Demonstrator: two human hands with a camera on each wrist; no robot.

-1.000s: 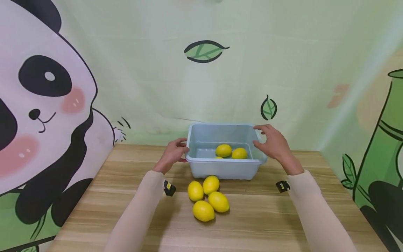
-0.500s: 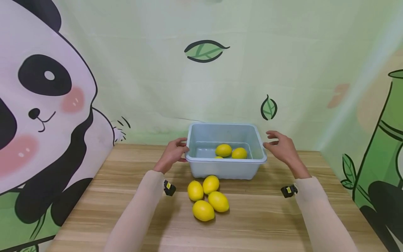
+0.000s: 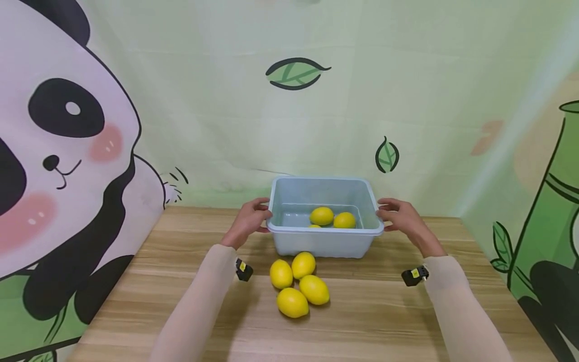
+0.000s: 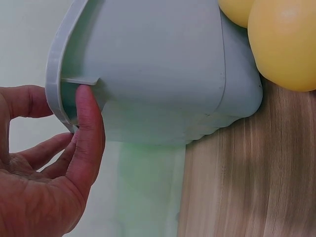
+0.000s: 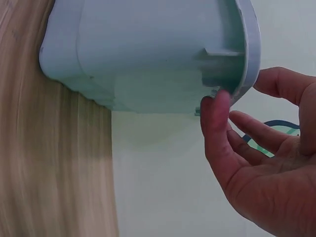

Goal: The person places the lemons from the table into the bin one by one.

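A light blue plastic tub (image 3: 321, 244) stands upright at the back of the table. Inside it, towards the right, lie two lemons (image 3: 321, 216), and a bit of a third shows above the front rim. My left hand (image 3: 247, 221) grips the tub's left rim; the left wrist view shows a fingertip (image 4: 87, 96) tucked under the lip. At the opposite end, my right hand (image 3: 402, 218) holds the right rim, with the thumb (image 5: 279, 84) on the lip's outside and a finger beneath it. Several more lemons (image 3: 292, 302) are clustered just in front of the tub.
The wood-grain table (image 3: 371, 311) ends at a pale green cloth backdrop (image 3: 217, 110) close behind the tub. A panda print covers the left side. Each wrist wears a small black camera (image 3: 244, 270).
My right hand moved outward from the tub's right rim, then came back in and took hold of it. The left hand, tub and lemons stayed in place.
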